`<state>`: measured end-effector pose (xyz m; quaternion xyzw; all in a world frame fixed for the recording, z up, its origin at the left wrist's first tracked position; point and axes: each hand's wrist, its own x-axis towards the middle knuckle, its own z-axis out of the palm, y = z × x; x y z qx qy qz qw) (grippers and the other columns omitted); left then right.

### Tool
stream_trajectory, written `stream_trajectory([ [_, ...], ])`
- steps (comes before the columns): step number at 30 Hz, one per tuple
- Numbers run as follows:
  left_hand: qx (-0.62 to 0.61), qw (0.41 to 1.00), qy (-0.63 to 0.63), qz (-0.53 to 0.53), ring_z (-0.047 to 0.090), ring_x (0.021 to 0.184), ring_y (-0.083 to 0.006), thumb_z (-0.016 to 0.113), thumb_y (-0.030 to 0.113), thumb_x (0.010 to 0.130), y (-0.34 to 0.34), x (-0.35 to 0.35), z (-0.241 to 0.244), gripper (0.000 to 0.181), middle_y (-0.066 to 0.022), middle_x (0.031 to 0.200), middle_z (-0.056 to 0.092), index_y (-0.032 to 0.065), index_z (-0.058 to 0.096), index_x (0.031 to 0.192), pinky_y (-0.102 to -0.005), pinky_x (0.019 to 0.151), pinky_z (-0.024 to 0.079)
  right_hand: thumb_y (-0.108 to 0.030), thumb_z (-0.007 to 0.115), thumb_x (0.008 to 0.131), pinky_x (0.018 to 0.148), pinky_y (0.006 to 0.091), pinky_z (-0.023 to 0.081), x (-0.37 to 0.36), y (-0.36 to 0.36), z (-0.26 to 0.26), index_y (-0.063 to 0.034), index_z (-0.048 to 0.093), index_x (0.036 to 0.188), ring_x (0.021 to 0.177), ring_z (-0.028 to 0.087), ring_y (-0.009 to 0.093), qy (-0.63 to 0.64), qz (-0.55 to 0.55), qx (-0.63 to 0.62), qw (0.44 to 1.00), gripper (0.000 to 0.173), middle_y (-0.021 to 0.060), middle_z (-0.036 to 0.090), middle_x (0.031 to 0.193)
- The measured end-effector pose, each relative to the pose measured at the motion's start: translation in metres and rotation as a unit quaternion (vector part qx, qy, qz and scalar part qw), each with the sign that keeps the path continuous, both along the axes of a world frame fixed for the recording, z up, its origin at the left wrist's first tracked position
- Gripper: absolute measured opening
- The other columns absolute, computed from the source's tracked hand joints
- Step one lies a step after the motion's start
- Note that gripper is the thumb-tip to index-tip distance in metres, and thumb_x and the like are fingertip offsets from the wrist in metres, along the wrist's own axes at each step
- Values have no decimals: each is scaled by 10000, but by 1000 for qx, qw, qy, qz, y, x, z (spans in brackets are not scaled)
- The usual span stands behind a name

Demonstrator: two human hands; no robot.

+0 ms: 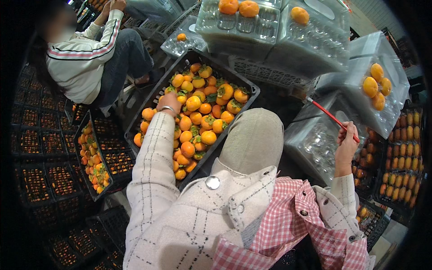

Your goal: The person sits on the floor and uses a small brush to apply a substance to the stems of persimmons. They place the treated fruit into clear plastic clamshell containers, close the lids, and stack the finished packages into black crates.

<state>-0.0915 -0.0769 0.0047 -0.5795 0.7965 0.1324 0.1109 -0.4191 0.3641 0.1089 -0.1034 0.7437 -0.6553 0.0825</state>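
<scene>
A black plastic crate full of orange persimmons, some with green calyxes, lies before me. My left hand, with a bangle at the wrist, reaches into its left part and touches the fruit. Its fingers are partly hidden, so I cannot tell whether they grip a persimmon. Off to the right, my right hand holds a slim red-handled tool, seemingly a brush. Its tip points up and left, past stacked clear plastic trays.
Bagged stacks of clear trays stand beyond the crate, several with loose persimmons on top. At upper left sits another person. More black crates of persimmons line the left, and packed fruit trays lie at right.
</scene>
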Motion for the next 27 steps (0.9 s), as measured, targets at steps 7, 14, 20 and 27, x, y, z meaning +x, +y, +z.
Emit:
stream_trajectory([
  [7,-118,977,-152,-96,583,1025,-284,491,181,921,16,-18,-19,254,-124,1144,592,91,503,1158,-406,748,530,-318,527,951,491,175,318,4,6,2,-75,609,855,582,430,30,1,4,-10,1000,273,-34,505,680],
  [14,-129,966,-182,-130,647,923,-261,470,167,917,2,-4,-34,244,-93,909,673,121,563,1138,-414,754,523,-319,525,953,490,171,330,8,11,0,-69,608,859,565,433,36,-5,10,-20,1000,280,-29,507,678],
  [20,178,835,469,226,633,806,-163,720,333,785,-2,23,-28,416,-80,868,652,25,620,1046,-322,669,544,-329,526,955,504,168,351,11,30,8,-68,625,900,607,499,41,-31,21,-35,999,284,-6,594,753],
  [27,462,358,778,230,638,783,-190,654,286,846,81,-50,63,266,-68,863,632,91,612,1022,-363,708,565,-251,550,948,557,172,389,37,-1,37,-67,641,969,681,537,37,26,125,-36,991,207,-2,621,850],
])
